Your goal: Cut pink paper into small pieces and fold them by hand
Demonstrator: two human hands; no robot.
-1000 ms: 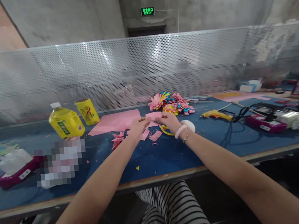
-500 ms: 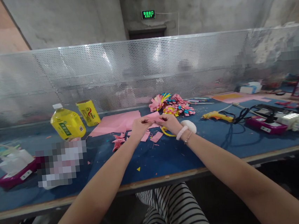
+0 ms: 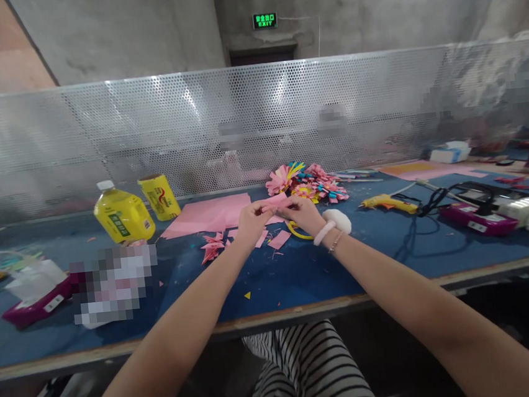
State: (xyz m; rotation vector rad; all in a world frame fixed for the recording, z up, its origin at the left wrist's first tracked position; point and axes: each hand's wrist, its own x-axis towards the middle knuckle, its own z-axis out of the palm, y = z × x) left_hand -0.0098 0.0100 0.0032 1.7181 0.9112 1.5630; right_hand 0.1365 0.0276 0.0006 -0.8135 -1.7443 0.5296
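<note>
A small piece of pink paper (image 3: 275, 202) is pinched between my two hands above the blue table. My left hand (image 3: 253, 221) grips its left side, and my right hand (image 3: 302, 213) closes on its right side, the fingertips almost meeting. Beneath them lie cut pink paper pieces (image 3: 280, 240) and a folded pink paper shape (image 3: 213, 247). The yellow handle of what looks like scissors (image 3: 298, 232) shows under my right hand, the rest being hidden. Large pink sheets (image 3: 210, 215) lie behind my left hand. Finished-looking paper flowers (image 3: 312, 182) are heaped behind my right hand.
On the left stand a yellow jug (image 3: 123, 213), a yellow canister (image 3: 159, 198) and a purple power strip (image 3: 45, 302). A yellow glue gun (image 3: 389, 204) and a second purple power strip (image 3: 477, 219) with cables lie right. A perforated metal screen (image 3: 183, 131) closes off the back.
My fingertips have drawn closer together, and the pink paper between them now looks bent or folded. The whole view has shifted slightly.
</note>
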